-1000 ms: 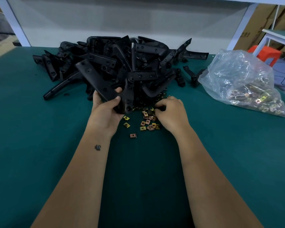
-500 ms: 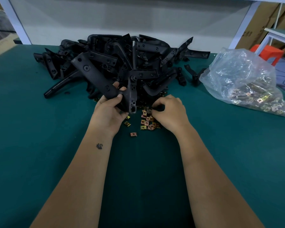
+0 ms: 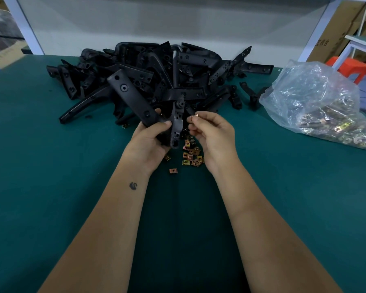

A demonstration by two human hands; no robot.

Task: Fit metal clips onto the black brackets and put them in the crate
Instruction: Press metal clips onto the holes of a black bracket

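While the left hand [image 3: 151,142] wraps its curled fingers round the bend of a black angled plastic bracket [image 3: 148,108], lifted clear of the green table [image 3: 51,187], the right hand [image 3: 215,136] pinches a small brass-coloured metal clip [image 3: 193,116] between thumb and fingertip, just beside the bracket's short drilled arm. Below the fingers lies a loose scatter of clips [image 3: 190,154]; beyond them, the heap of black brackets [image 3: 169,75]. The bracket looks stiff and light, best held at its elbow; the clip is probably thin, springy and slippery, so grip its flat faces. No crate is visible.
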